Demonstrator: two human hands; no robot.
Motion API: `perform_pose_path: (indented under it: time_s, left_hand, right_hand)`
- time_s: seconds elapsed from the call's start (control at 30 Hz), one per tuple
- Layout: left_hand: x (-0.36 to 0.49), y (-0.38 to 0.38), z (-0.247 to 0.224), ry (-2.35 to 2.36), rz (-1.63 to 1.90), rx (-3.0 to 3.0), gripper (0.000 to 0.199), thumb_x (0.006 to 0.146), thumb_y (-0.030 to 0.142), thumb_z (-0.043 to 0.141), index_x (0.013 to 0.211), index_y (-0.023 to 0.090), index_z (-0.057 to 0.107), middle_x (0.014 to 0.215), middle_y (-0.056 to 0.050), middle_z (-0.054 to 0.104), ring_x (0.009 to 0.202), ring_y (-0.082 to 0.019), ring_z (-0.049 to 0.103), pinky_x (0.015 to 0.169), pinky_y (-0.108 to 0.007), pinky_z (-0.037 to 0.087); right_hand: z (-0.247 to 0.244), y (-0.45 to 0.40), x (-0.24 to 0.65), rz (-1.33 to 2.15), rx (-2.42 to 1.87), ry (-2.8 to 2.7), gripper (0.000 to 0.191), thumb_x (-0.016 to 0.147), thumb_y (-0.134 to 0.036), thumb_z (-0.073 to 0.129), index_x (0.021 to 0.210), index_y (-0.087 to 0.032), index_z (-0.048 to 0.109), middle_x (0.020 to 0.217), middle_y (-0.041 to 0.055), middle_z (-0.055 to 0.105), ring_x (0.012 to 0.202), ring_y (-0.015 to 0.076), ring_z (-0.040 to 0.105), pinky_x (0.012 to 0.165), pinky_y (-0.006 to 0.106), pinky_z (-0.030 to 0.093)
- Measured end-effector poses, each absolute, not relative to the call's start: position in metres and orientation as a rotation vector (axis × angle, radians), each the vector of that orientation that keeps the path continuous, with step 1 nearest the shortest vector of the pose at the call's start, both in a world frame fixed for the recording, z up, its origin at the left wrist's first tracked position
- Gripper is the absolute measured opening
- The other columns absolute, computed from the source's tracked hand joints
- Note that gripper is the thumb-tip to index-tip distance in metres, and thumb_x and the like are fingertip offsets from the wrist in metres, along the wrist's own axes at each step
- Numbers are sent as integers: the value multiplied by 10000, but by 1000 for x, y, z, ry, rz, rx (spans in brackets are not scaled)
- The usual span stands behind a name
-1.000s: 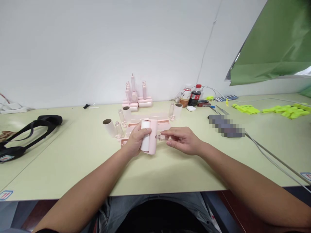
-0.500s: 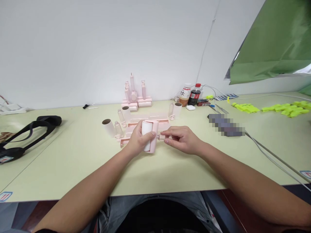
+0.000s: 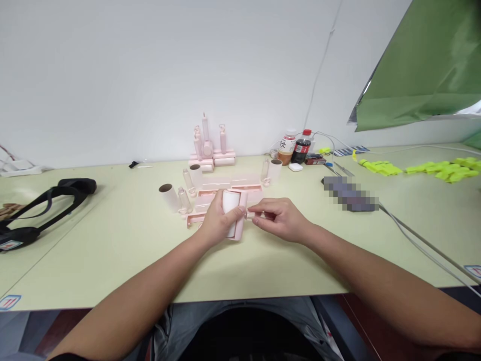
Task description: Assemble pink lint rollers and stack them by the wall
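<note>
Wrapping around a white roll and its pink case, the left fingers grip both above the counter, thumb across the front. The right fingers pinch a clear handle, its end at the side of the case that faces them; whether it is seated cannot be told. Just beyond the left fingers lies an open pink cover, with a tube farther to their left. Finished-looking rollers stand well beyond both sets of fingers, near the wall. Two bottles stand beyond the right fingers, and a blurred dark thing lies to their right.
</note>
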State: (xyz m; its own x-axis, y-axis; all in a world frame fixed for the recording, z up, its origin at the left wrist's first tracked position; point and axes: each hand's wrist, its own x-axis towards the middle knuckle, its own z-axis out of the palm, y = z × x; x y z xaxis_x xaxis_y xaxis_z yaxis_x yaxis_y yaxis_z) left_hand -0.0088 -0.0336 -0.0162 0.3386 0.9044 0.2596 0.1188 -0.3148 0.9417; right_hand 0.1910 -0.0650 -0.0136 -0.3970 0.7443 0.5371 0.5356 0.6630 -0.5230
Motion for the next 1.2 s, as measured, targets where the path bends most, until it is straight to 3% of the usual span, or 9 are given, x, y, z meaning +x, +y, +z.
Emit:
perform_pose_path:
  time_s: [0.27,0.33,0.43,0.57,0.7,0.83,1.03,1.2]
  left_hand:
    - [-7,-34,-9,981,1189,1545,354,748,394,675,990,203,501,843,0,609,753,-177,594,656,-280,467]
    - [-11,-30,-8,989,1250,1446,362,737,397,685,988,210,502,813,9,598,690,-158,581,601,-265,461]
    - [-16,-22,-8,955,1277,1284,420,721,418,690,1032,225,482,779,23,585,578,-127,545,509,-242,436]
    - [-16,-20,-7,923,1243,1165,461,691,425,690,1048,232,471,722,33,579,474,-108,500,416,-216,377]
    - [-13,-25,-3,876,1230,1112,468,657,403,705,1032,228,487,697,30,583,467,-112,500,402,-213,370]
    - [-12,-26,-1,858,1217,1070,468,646,380,707,1032,223,494,684,28,589,460,-117,503,392,-216,370]
    - [-11,-27,-2,802,1184,1043,433,655,352,718,1002,225,492,678,35,593,446,-113,502,390,-217,390]
    - [-11,-28,-2,764,1184,1054,431,645,328,730,992,209,503,680,33,604,488,-110,529,465,-228,448]
  right_hand:
    - [5,-39,234,628,-1219,-1592,378,842,-521,571,904,-173,707,777,62,673,555,142,555,461,264,413]
    - [10,-31,255,522,-1455,-1612,321,795,-497,633,804,-182,694,671,29,624,536,132,515,468,257,377]
    - [9,-26,272,566,-1764,-1885,275,747,-462,680,700,-191,661,698,29,642,599,147,539,508,257,373]
    - [3,-30,264,729,-1992,-2117,251,699,-408,705,719,-195,574,749,21,639,594,141,539,478,242,338]
    - [-2,-32,254,851,-2052,-2140,241,688,-304,694,677,-200,476,633,-9,573,498,121,496,449,244,309]
    - [1,-30,257,1107,-1730,-1831,308,757,-343,673,648,-202,421,547,-21,528,465,112,485,458,244,370]
    - [9,-33,252,1397,-888,-1378,374,763,-409,736,651,-180,462,745,5,574,575,119,564,462,243,462]
    - [3,-39,242,1476,-644,-1388,331,803,-316,718,627,-163,483,847,33,611,599,128,602,466,258,501]
